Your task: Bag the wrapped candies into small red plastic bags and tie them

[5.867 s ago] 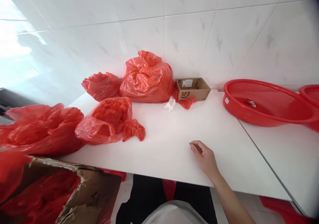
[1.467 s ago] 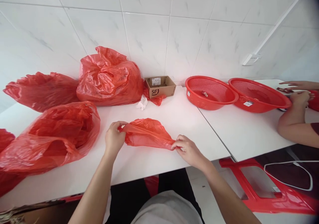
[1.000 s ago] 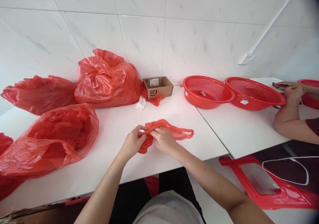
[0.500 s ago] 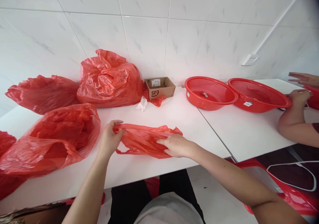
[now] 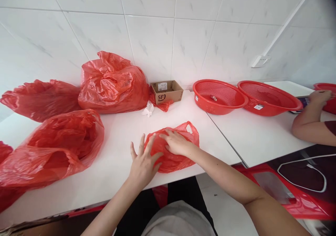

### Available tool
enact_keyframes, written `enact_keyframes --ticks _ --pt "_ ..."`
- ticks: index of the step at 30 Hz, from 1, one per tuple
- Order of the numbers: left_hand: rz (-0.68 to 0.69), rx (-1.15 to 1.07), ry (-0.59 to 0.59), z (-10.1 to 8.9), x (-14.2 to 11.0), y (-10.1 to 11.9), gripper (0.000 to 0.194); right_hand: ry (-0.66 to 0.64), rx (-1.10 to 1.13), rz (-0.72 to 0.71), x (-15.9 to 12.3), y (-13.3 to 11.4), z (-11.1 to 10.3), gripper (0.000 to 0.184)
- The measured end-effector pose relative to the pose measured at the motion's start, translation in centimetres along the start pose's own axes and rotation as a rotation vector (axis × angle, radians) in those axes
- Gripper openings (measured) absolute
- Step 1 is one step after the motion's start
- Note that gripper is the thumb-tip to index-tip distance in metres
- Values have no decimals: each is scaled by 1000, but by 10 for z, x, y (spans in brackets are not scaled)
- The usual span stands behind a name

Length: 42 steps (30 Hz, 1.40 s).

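A thin red plastic bag (image 5: 172, 161) lies spread on the white table in front of me, its handle loop at the upper right. My left hand (image 5: 143, 162) is open over the bag's left edge, fingers spread wide; whether the fingertips touch the film I cannot tell. Across the bag's middle rests my right hand (image 5: 175, 142), fingers stretched out and pointing left, flat on the plastic. Part of the bag is hidden under both hands.
On the left are a big open red bag (image 5: 65, 141) of crumpled bags and a bulging tied red bag (image 5: 112, 84). A cardboard box (image 5: 168, 93), white tissue (image 5: 148, 109) and red baskets (image 5: 220, 98) line the back. A co-worker's arm (image 5: 312, 119) rests at right.
A red bag has come onto the table between my hands. It was stretched, gathered, turned and spread, its handle now at right. My left hand has let go and opened.
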State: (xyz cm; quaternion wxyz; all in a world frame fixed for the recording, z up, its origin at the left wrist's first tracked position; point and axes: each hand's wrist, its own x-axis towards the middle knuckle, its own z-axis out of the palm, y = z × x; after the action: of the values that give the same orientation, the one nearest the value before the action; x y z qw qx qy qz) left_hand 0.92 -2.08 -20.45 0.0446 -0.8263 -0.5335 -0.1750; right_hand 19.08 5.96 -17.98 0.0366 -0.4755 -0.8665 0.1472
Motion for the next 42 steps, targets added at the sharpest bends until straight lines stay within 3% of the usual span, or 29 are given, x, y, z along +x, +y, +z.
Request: enact_keyframes --ticks 2,6,10,12,14,16,18,21,23,26,30,34,36,38,40,42 --pt "18 -22 -50 -3 -6 3 13 33 20 66 7 15 -5 50" --pt "-119 6 -79 -8 -11 -11 21 57 63 165 14 44 -20 48" --pt "-221 -103 -127 -11 -6 -28 16 26 185 48 3 45 -35 44" --pt "-227 -239 -100 -11 -2 -28 20 121 302 -37 -3 45 -46 37" --pt "-267 -375 -44 -9 0 -24 22 301 347 -41 -5 56 -61 35" --pt "-352 -487 -2 -3 1 -21 26 479 187 135 -5 83 -79 36" --pt "-430 -577 21 4 0 -20 34 567 -52 410 -7 120 -96 43" --pt "-483 -657 25 14 -3 -23 45 538 -136 617 -16 167 -109 52" --pt "-500 -679 -5 17 -3 -26 46 508 -121 631 -24 180 -107 40" --pt "-516 -699 -67 17 -1 -28 42 487 -93 555 -31 166 -92 31" --pt "-503 -784 -229 15 2 -26 42 464 24 378 -33 109 -68 38" --pt "-441 -890 -219 13 -1 -28 38 432 226 136 -29 68 -75 49" --pt "-439 -933 -171 12 -4 -32 35 501 313 62 -25 69 -92 44" --pt "-463 -958 -111 11 -9 -36 34 545 297 89 -20 84 -109 41" --pt "-501 -961 -63 11 -16 -39 37 412 162 172 -17 104 -117 38" --pt "-528 -967 -50 13 -22 -40 38 179 23 220 -15 119 -114 34"
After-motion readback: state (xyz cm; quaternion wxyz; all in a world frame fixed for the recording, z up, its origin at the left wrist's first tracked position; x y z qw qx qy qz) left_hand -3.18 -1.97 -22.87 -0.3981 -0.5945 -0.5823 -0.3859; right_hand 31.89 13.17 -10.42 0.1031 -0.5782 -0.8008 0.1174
